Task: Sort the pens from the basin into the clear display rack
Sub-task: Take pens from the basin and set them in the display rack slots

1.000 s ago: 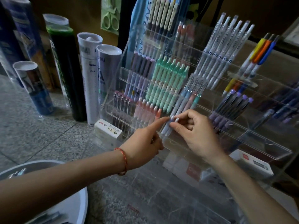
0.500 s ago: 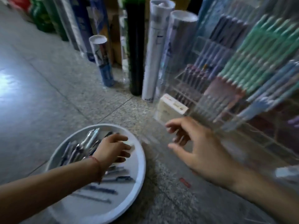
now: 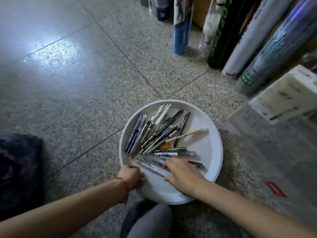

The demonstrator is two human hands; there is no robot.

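A round white basin (image 3: 213, 134) sits on the floor and holds several pens (image 3: 154, 133) fanned out in a pile, dark blue, green, white and one yellow. My left hand (image 3: 131, 176) grips the basin's near-left rim. My right hand (image 3: 183, 174) reaches into the basin with fingers spread over a few pens lying near the front; it holds none that I can see. The clear display rack (image 3: 274, 134) shows only as its lower corner at the right edge, blurred.
Tall cardboard and plastic tubes (image 3: 181, 24) stand along the back right. A dark bag (image 3: 18, 169) lies at the left. My grey-trousered knee (image 3: 147, 220) is just below the basin. Speckled tiled floor (image 3: 77, 83) stretches to the left.
My view has swung down from the rack to the basin. My left hand moved from inside the basin to its rim, and my right hand came down from the rack into the basin.
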